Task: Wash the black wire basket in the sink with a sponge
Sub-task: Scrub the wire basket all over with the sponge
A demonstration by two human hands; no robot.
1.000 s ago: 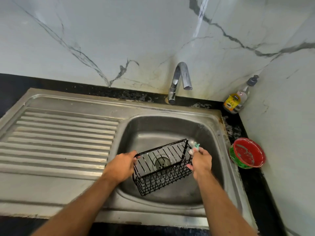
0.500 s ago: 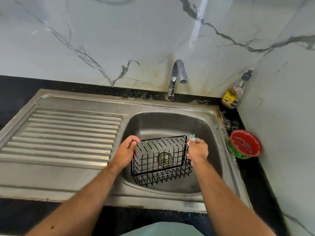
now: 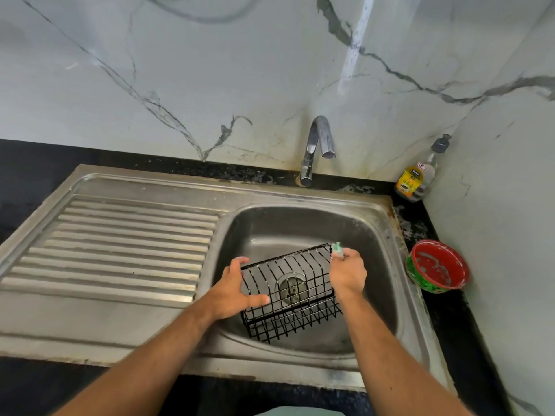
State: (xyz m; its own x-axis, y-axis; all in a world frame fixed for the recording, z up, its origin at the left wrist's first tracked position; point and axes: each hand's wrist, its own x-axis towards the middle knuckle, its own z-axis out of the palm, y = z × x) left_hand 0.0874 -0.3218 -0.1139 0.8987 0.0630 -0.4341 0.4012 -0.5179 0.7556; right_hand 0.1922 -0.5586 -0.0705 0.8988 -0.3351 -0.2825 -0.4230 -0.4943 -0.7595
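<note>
The black wire basket (image 3: pixel 289 295) is held tilted over the steel sink (image 3: pixel 375 235), its open side facing me and the drain showing through its wires. My left hand (image 3: pixel 234 288) grips the basket's left end, thumb along the lower rim and fingers over the top edge. My right hand (image 3: pixel 348 271) holds a small green and white sponge (image 3: pixel 337 249) against the basket's upper right corner. Most of the sponge is hidden in my fingers.
The tap (image 3: pixel 318 145) stands behind the sink with no water running. A ribbed draining board (image 3: pixel 120 244) lies to the left. A soap bottle (image 3: pixel 419 172) stands in the back right corner, and a red and green bowl (image 3: pixel 437 267) sits on the black counter right of the sink.
The basket has been turned in my hands, and its right end now sits higher. My left hand shifted its hold on the left end. My right hand with the sponge stays at the upper right corner.
</note>
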